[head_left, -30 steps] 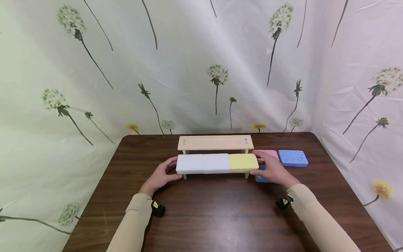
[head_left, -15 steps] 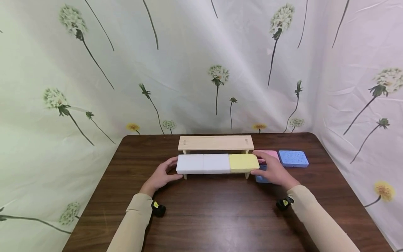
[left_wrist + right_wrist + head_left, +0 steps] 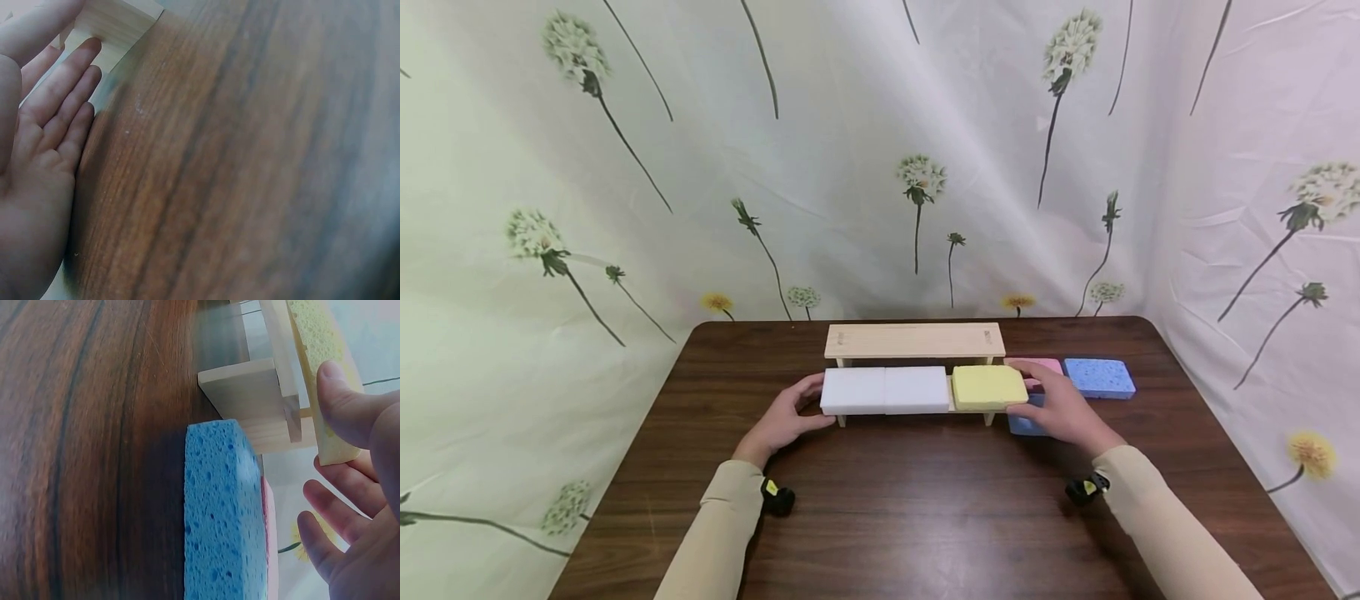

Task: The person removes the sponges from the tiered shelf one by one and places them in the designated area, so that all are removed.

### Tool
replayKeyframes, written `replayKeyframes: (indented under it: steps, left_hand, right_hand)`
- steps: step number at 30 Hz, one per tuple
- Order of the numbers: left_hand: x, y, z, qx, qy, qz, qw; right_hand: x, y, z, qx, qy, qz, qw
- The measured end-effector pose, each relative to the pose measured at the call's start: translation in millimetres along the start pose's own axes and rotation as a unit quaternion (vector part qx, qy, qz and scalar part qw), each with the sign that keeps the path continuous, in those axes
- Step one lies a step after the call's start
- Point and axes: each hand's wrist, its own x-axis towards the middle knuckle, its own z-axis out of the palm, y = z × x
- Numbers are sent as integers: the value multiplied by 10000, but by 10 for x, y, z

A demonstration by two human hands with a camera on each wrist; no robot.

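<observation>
Two white sponge blocks (image 3: pixel 884 390) lie side by side on a low wooden stand (image 3: pixel 951 403). My left hand (image 3: pixel 785 418) holds their left end, thumb at the front corner and fingers at the back; in the left wrist view its other fingers (image 3: pixel 75 112) extend loosely. A yellow sponge (image 3: pixel 989 387) sits on the stand's right end, a narrow gap from the white blocks. My right hand (image 3: pixel 1060 408) pinches it, with the thumb in front and the index finger behind. The right wrist view shows the yellow sponge (image 3: pixel 340 447) sticking out past the stand's end.
A second wooden stand (image 3: pixel 914 340) stands behind the first. Right of the stands, a blue sponge (image 3: pixel 1099 377) lies on the table (image 3: pixel 887 508). A pink sponge (image 3: pixel 1037 364) and another blue sponge (image 3: pixel 1024 426) are partly hidden by my right hand. Flowered cloth hangs behind.
My right hand has shifted slightly right with the yellow sponge, which touched the white blocks before; a gap now shows between them. The left hand has not moved.
</observation>
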Motion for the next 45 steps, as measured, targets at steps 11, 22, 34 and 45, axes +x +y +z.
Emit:
replayKeyframes:
  steps: [11,22,34,45]
  left_hand:
    - [9,6,2,-187,-55,-25,9998]
    - [31,-24,3,-213,-81,0,9997]
    - [20,-38,-4,-200,-56,-9,9998]
    - [11,-47,4,-157,-28,7,9999]
  right_hand:
    - [-118,-14,-125,-45,-26,157,9999]
    - [-242,30,-233,-257,22,479,9985]
    - [-411,133,-357,-448,41,600,9972]
    - [-548,203,-464,-423,116,642,9970]
